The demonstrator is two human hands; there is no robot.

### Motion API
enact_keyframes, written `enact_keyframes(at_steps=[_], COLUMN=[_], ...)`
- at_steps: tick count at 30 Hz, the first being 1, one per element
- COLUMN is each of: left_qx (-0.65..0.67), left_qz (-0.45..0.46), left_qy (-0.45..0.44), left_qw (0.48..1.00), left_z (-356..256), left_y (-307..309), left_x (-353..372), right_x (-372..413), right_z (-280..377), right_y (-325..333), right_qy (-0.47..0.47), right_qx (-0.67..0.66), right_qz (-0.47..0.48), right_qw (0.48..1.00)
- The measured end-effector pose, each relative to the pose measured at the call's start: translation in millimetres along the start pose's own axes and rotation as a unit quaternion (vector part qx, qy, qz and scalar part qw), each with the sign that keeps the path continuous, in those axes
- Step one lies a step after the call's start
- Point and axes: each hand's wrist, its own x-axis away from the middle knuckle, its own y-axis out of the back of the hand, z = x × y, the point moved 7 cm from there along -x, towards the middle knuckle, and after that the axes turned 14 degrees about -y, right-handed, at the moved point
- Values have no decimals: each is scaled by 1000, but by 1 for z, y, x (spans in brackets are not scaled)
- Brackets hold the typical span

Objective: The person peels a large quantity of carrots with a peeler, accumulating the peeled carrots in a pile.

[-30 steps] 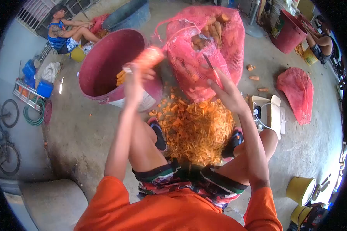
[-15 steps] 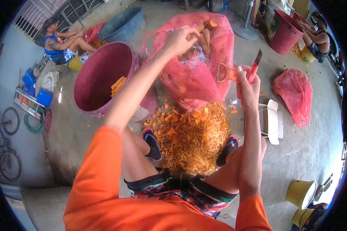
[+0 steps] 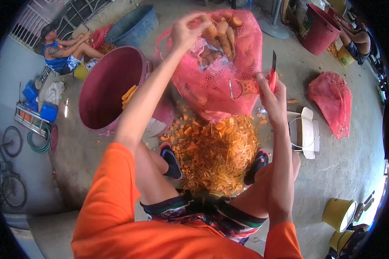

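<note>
A red mesh bag [image 3: 246,52] stands in front of me, its mouth folded open on carrots [image 3: 225,45] and some pale crumpled plastic. My left hand [image 3: 188,33] is at the bag's far left rim, thumb and fingers pinched on the mesh, beside the carrots. In my right hand [image 3: 274,97] are two tools: a knife [image 3: 274,64] with a red handle, blade pointing up, and an orange peeler [image 3: 246,87] with its head pointing left, over the bag's side. Below the bag, between my feet, lies a heap of orange peelings [image 3: 218,155] and cut carrot ends.
At left stands a large maroon tub [image 3: 88,99] with several peeled carrots [image 3: 129,96] inside. A white container [image 3: 307,134] and a red mesh sack [image 3: 330,101] lie at right. Two people sit working farther back, one by a blue tub [image 3: 134,28], one by a maroon bin [image 3: 317,34].
My left hand has moved up and left from above the carrots to the bag's rim. More carrots show in the mouth. My right hand has shifted slightly left and down with both tools.
</note>
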Motion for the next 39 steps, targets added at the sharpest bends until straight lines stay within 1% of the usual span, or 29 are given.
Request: enact_keyframes(at_steps=[1,2,3,5,6,7,8,9,11,12,13,14,15,17,19,21,23,25,28,30,31,32,33,34,35,36,37,38,39], left_qx=[192,244,240,390,443,434,476,514,463,411,415,368,320,326,293,304,269,281,280,276,276,312,346,410,406,458,504,545,544], left_qz=[-88,-117,-118,-210,-239,-241,-279,-315,-210,-209,-206,-166,-123,-131,-82,-81,-48,-60,-44,-14,-14,-10,-5,-31,-29,-73,-121,-128,-130], left_qy=[94,126,128,240,240,248,316,377,408,417,424,403,379,386,319,305,279,277,266,241,242,232,220,237,236,303,366,406,407], left_qw=[973,954,955,864,830,832,772,703,758,783,778,821,859,853,898,899,921,917,921,930,930,921,912,880,882,833,773,722,722], left_z=[7,2,-11,-31,-57,-73,-81,-87,-101,-117,-127,-135,-141,-148,-157,-164,-172,-176,-173,-173,-171,-172,-173,-172,-171,-165,-160,-156,-155], left_y=[14,24,38,64,76,77,68,61,56,60,59,63,66,69,73,75,75,74,76,78,82,84,85,81,79,74,69,60,57], left_x=[8,18,25,51,62,82,113,146,204,217,232,240,246,254,251,252,246,245,246,245,247,248,248,249,248,254,263,274,275], right_x=[1,3,6,9,12,15,17,15,29,35,45,54,65,78,84,89,92,92,90,84,71,61,54,43,33,49,52,55,62], right_z=[0,1,1,0,-2,-6,-12,-20,-19,-22,-24,-26,-26,-21,-26,-31,-30,-32,-34,-37,-48,-60,-64,-68,-75,-47,-48,-42,-30], right_y=[-2,-4,-7,-11,-15,-21,-29,-36,-56,-66,-78,-87,-97,-109,-118,-127,-130,-130,-129,-127,-125,-119,-110,-98,-92,-92,-95,-95,-96], right_qy=[1,4,7,14,18,20,4,19,96,107,114,111,140,119,126,138,176,183,207,221,177,131,131,84,37,22,25,87,147], right_qx=[-2,-10,-18,-2,13,25,-5,7,93,168,242,261,191,279,264,245,238,240,249,257,318,378,377,361,343,292,294,270,243], right_qz=[3,9,15,19,21,24,56,62,89,128,167,185,197,213,236,256,255,247,248,254,254,254,254,238,224,214,219,206,190], right_qw=[1000,1000,1000,1000,1000,999,998,998,987,972,949,941,951,929,927,925,921,921,913,906,896,880,881,898,911,932,930,937,940])
